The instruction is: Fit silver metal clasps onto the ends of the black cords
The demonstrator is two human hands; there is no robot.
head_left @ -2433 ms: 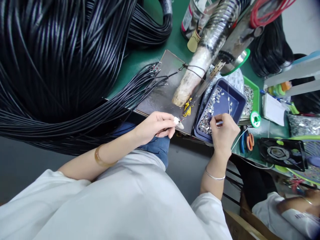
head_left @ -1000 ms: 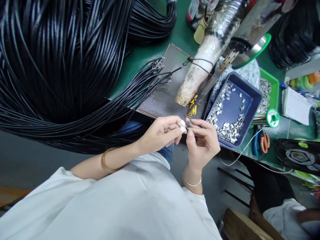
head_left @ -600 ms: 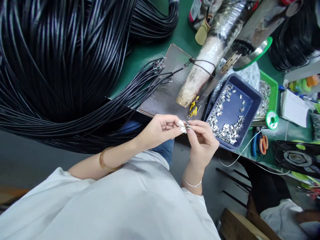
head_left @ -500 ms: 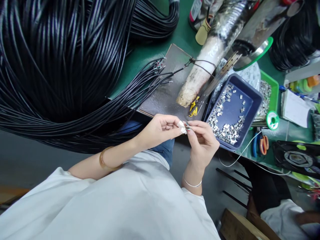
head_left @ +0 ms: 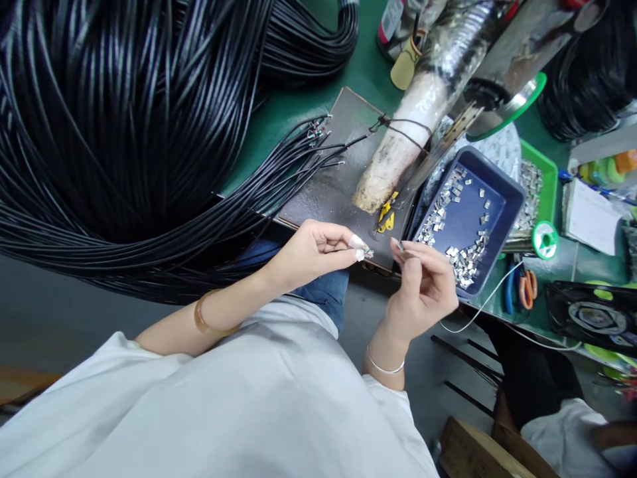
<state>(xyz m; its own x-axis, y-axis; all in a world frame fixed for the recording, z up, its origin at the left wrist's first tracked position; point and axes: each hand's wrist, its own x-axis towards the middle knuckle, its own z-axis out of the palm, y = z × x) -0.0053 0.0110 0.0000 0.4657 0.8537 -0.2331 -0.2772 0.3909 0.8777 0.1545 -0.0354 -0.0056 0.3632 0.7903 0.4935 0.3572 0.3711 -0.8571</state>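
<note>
My left hand (head_left: 323,249), white wrapping on its thumb and index fingertips, is closed in a pinch on a cable end. Small coloured wire ends (head_left: 369,253) stick out past the fingertips; the rest of that cable is hidden by the hand. To the right, apart from the wires, my right hand (head_left: 423,282) has thumb and fingers pressed together. What it pinches, if anything, is too small to name. Just behind the right hand is a blue bin (head_left: 497,192) holding many small silver metal pieces (head_left: 465,265).
Big bundles of black cable (head_left: 124,133) cover the left side. Stripped cable ends lie on a dark board (head_left: 328,192) beside a wrapped roll (head_left: 383,172). Rightward are a green bin (head_left: 547,172), a solder spool (head_left: 545,239), orange-handled pliers (head_left: 526,289), a fan (head_left: 597,315) and a seated person (head_left: 562,425).
My right hand has drawn away to the right from my left fingertips, opening a gap and baring the coloured wire ends. My left hand has barely moved.
</note>
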